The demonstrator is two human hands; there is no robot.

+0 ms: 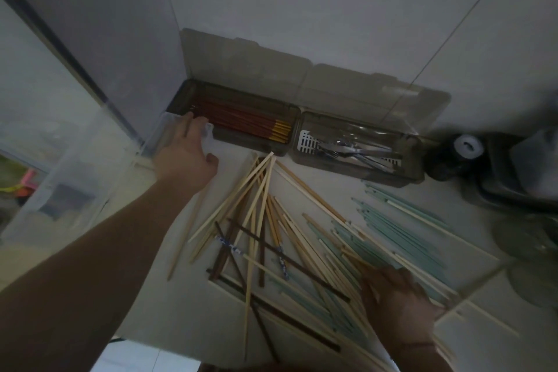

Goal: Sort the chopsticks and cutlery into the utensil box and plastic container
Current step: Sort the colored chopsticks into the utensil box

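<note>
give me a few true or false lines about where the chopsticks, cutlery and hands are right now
1. The red chopsticks lie inside the left utensil box. True.
2. The metal cutlery lies loose on the counter. False: it is in the right box.
3. The left hand reaches the corner of a clear plastic container. True.
4. The right hand is inside the cutlery box. False: it is on the scattered pile, over the pale green chopsticks.
5. All the wooden chopsticks are already boxed. False: many lie scattered on the counter.
</note>
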